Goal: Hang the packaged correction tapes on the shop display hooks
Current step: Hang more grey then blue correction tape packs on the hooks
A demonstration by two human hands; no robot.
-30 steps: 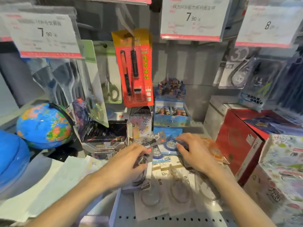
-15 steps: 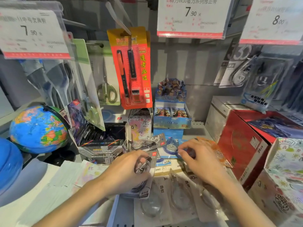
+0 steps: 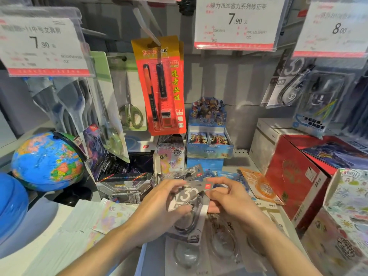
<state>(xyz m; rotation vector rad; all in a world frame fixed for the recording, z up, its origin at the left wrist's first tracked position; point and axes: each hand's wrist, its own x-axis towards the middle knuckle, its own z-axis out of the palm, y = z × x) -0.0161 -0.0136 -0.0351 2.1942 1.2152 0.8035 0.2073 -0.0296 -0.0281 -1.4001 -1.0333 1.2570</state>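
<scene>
Correction tape pack (image 3: 189,198), light, thin and likely slippery, is gripped by left hand (image 3: 159,208) and right hand (image 3: 231,202) below the orange pen card (image 3: 159,86); best pinched at its card top.

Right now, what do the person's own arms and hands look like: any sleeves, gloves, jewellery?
Both forearms are bare with no sleeves in view. The left hand and right hand wear no gloves, and no rings, watch or wristband show on either.
</scene>
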